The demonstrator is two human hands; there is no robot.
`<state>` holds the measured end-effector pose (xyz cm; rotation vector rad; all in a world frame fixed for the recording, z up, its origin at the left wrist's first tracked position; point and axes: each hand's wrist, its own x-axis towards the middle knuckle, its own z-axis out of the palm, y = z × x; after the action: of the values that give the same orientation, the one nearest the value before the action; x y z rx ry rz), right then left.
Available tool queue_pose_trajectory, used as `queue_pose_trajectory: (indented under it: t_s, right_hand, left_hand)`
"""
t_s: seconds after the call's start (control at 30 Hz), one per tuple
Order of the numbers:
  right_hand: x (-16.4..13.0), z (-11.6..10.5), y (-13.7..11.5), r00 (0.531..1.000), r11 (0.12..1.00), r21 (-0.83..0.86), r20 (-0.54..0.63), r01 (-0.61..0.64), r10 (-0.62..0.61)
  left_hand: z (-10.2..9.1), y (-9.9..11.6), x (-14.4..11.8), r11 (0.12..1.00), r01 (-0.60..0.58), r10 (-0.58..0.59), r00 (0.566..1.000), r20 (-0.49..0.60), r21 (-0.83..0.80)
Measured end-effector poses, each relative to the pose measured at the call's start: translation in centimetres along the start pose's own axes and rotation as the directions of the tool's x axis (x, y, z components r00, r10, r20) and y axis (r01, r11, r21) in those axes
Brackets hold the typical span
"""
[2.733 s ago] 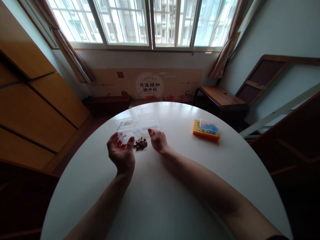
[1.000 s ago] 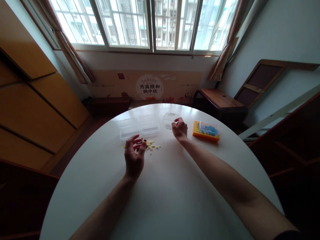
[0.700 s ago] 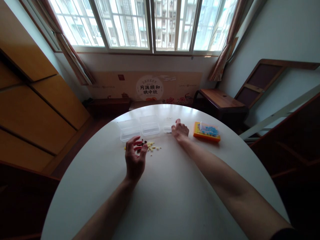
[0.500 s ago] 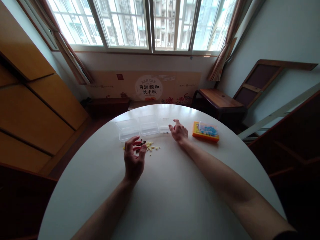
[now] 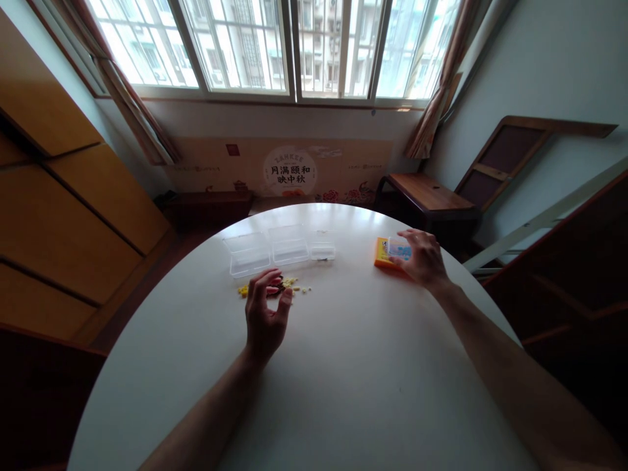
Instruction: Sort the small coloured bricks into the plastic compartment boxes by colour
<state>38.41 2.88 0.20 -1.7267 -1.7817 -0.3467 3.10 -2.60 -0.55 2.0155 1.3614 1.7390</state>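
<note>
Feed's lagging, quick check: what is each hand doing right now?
Left hand: open, fingers curled over the small pieces, holding nothing.
Right hand: open, on the small box.

You've got a wide bare stretch of surface (image 5: 343, 366) up front; farther back, three clear boxes (image 5: 287, 245), scattered yellow and dark bits (image 5: 289, 286), and an orange box (image 5: 385, 255) block it.

head cam: single view, no second to overlap | worn above the round white table (image 5: 343, 392), looking forward and down | forearms enter from bottom edge | window (image 5: 275, 46) fills top of frame
</note>
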Motion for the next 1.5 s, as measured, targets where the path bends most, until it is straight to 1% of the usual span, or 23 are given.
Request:
queue_pose_trajectory:
  t_s: [0.07, 0.13, 0.2, 0.23, 0.3, 0.37, 0.4, 0.43, 0.5, 0.57, 0.6, 0.67, 0.7, 0.73, 0.8, 0.9, 0.97, 1.03, 1.13, 1.23, 1.3, 1.4, 1.5]
  right_hand:
    - [0.0, 0.0, 1.9, 0.995, 0.999, 0.014, 0.097, -0.041, 0.039]
    - [-0.1, 0.4, 3.1, 0.985, 0.996, 0.064, 0.162, -0.067, 0.055]
    - [-0.4, 0.6, 3.2, 0.983, 0.991, 0.102, 0.171, -0.085, 0.067]
    - [-0.5, 0.6, 2.9, 0.985, 0.99, 0.114, 0.162, -0.085, 0.066]
    - [-1.0, 0.3, 1.1, 0.989, 0.986, 0.161, 0.145, -0.042, 0.019]
    - [-1.7, -0.1, -1.7, 0.983, 0.958, 0.279, 0.142, 0.071, -0.114]
    - [-2.2, -0.2, -3.4, 0.969, 0.925, 0.355, 0.151, 0.132, -0.197]
    - [-2.8, -0.2, -5.1, 0.943, 0.883, 0.435, 0.181, 0.178, -0.28]
    - [-4.0, 0.0, -8.2, 0.896, 0.801, 0.563, 0.223, 0.203, -0.384]
    - [-5.2, 0.6, -10.5, 0.855, 0.739, 0.639, 0.242, 0.214, -0.458]
    - [-5.7, 0.9, -11.2, 0.836, 0.711, 0.668, 0.245, 0.222, -0.491]
    - [-6.5, 1.5, -11.7, 0.811, 0.667, 0.714, 0.25, 0.214, -0.528]
    - [-6.7, 1.7, -11.6, 0.804, 0.652, 0.731, 0.257, 0.201, -0.537]
    - [-6.8, 1.7, -11.4, 0.799, 0.644, 0.743, 0.27, 0.183, -0.538]
    - [-6.7, 1.6, -10.8, 0.79, 0.653, 0.743, 0.308, 0.148, -0.53]
    - [-6.4, 1.1, -10.2, 0.796, 0.713, 0.69, 0.361, 0.122, -0.486]
    - [-6.3, 0.9, -10.2, 0.806, 0.751, 0.652, 0.385, 0.107, -0.449]
    - [-6.4, 0.7, -10.4, 0.816, 0.769, 0.633, 0.399, 0.085, -0.419]
    - [-6.7, 0.8, -10.7, 0.824, 0.772, 0.633, 0.405, 0.06, -0.396]
    - [-6.9, 1.1, -10.8, 0.834, 0.765, 0.64, 0.387, 0.063, -0.393]
    - [-7.0, 1.3, -10.8, 0.844, 0.758, 0.649, 0.369, 0.066, -0.39]
    - [-7.0, 1.5, -10.7, 0.852, 0.752, 0.657, 0.366, 0.048, -0.374]
    - [-7.1, 1.4, -10.8, 0.854, 0.756, 0.654, 0.391, 0.004, -0.343]
  left_hand:
    - [0.0, 0.2, 0.0, 1.0, -0.01, 0.01, 1.0, 0.01, 0.016]
    - [0.0, 0.3, 0.0, 0.999, -0.018, 0.017, 1.0, 0.021, 0.037]
    - [0.0, 0.4, -0.1, 0.998, -0.039, 0.038, 0.999, 0.027, 0.052]
    - [0.0, 0.4, -0.1, 0.997, -0.053, 0.052, 0.998, 0.03, 0.055]
    - [-0.1, 0.6, -0.1, 0.995, -0.09, 0.087, 0.995, 0.047, 0.054]
    - [-0.1, 0.8, -0.1, 0.988, -0.147, 0.141, 0.986, 0.089, 0.054]
    - [-0.1, 0.9, -0.1, 0.981, -0.184, 0.176, 0.977, 0.121, 0.056]
    - [-0.1, 1.0, -0.2, 0.973, -0.224, 0.212, 0.964, 0.161, 0.06]
    - [-0.1, 1.2, -0.3, 0.952, -0.299, 0.271, 0.925, 0.266, 0.07]
    - [0.0, 1.2, -0.5, 0.93, -0.362, 0.305, 0.86, 0.409, 0.067]
    - [0.0, 1.2, -0.7, 0.919, -0.39, 0.316, 0.815, 0.485, 0.056]
    - [0.1, 1.0, -0.8, 0.902, -0.431, 0.323, 0.726, 0.608, 0.036]
    - [0.1, 1.0, -0.9, 0.897, -0.442, 0.319, 0.695, 0.644, 0.032]
    - [0.2, 0.9, -1.0, 0.894, -0.447, 0.312, 0.678, 0.665, 0.037]
    - [0.2, 0.8, -1.0, 0.89, -0.452, 0.293, 0.671, 0.682, 0.062]
    - [0.2, 0.7, -1.1, 0.87, -0.484, 0.29, 0.656, 0.697, 0.094]
    - [0.2, 0.6, -1.1, 0.846, -0.524, 0.313, 0.644, 0.698, 0.103]
    - [0.4, 0.6, -1.0, 0.827, -0.553, 0.348, 0.647, 0.679, 0.102]
    - [0.5, 0.7, -0.6, 0.821, -0.566, 0.386, 0.654, 0.65, 0.082]
    - [0.6, 0.8, -0.5, 0.798, -0.598, 0.413, 0.638, 0.65, 0.079]
    - [0.7, 0.9, -0.5, 0.775, -0.625, 0.433, 0.635, 0.639, 0.096]
    - [1.0, 1.2, -0.8, 0.762, -0.638, 0.441, 0.639, 0.631, 0.114]
    - [1.2, 1.4, -0.9, 0.753, -0.642, 0.419, 0.633, 0.651, 0.141]
